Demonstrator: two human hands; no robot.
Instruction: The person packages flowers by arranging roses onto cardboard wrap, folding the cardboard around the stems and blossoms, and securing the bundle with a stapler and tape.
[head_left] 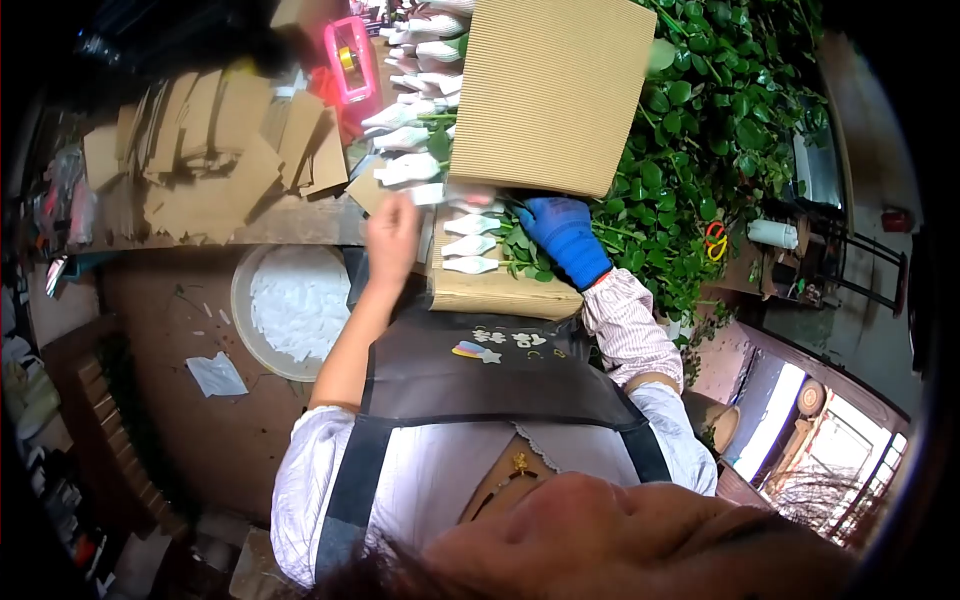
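My bare left hand (392, 235), a little blurred, has its fingers closed at the tip of a white-sleeved flower bud (428, 193). My right hand (560, 230), in a blue knitted glove, closes round green stems at the right side of the bunch; its fingertips are partly hidden. Between the hands, several white-sleeved buds (470, 246) lie in a row on a corrugated cardboard sheet (505, 292), heads to the left, leaves to the right. A raised corrugated cardboard flap (555, 95) covers the stems of further sleeved buds (408, 138) above.
Leafy green stems (690, 150) pile up at the right, with scissors (715, 241) beside them. Cut cardboard pieces (215, 125) and a pink tape dispenser (350, 60) lie at the left. A basin (241, 310) of white sleeves stands below the table edge.
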